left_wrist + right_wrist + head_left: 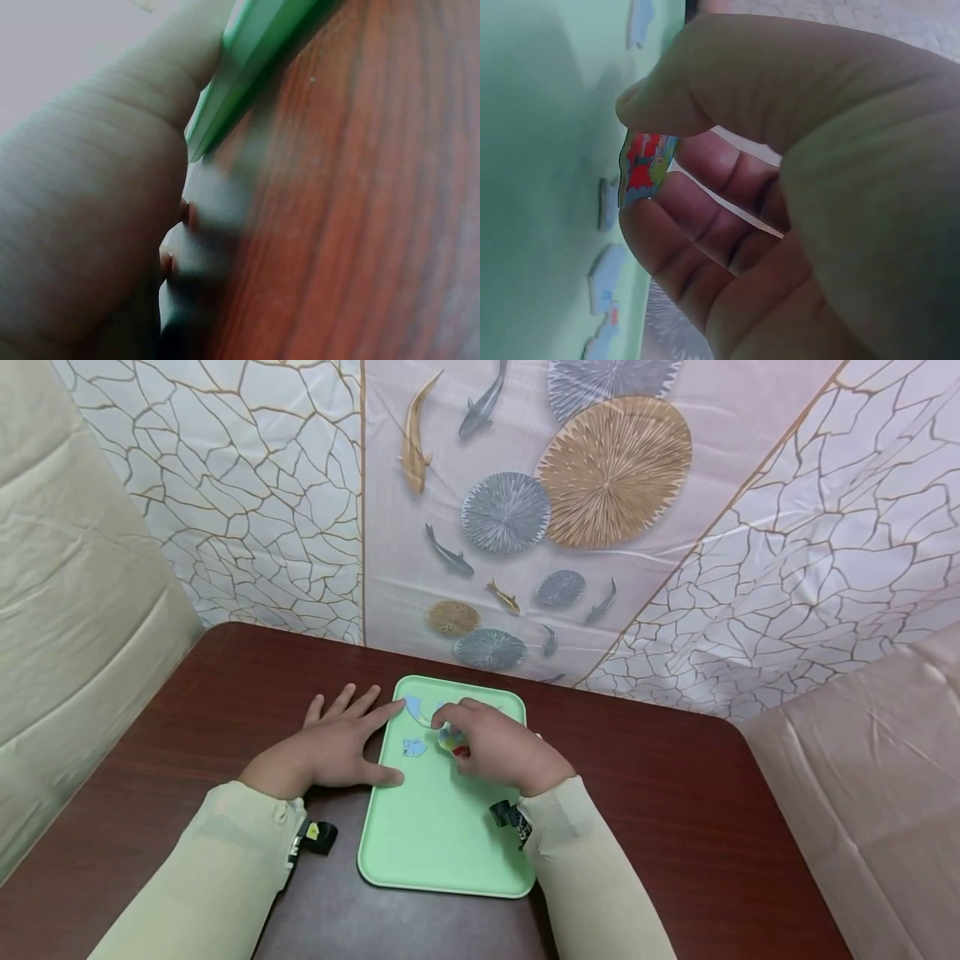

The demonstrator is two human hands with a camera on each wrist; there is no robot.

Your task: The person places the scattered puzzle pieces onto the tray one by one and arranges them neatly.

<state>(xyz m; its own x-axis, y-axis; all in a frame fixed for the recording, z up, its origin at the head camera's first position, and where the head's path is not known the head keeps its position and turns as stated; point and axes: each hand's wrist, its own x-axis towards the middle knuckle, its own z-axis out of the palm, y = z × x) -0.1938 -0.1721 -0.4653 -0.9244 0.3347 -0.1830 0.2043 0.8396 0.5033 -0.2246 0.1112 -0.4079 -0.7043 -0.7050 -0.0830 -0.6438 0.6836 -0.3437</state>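
My right hand (502,747) is over the upper part of a light green tray (442,843). Between its thumb and fingertips it pinches a small printed puzzle piece (646,169), red, green and blue, held on edge close over the tray. My left hand (333,752) lies at the tray's left side with fingers spread, thumb and index finger reaching over the rim. A light blue piece (413,747) rests on the tray between the hands. Another blue piece (415,708) lies near the left index fingertip. The right hand partly hides the pieces at the tray's far end.
The tray sits on a dark reddish-brown wooden table (637,810). Several more flat pieces, one of them light blue (606,277), lie along the tray in the right wrist view. A patterned cloth (506,593) hangs behind the table's far edge.
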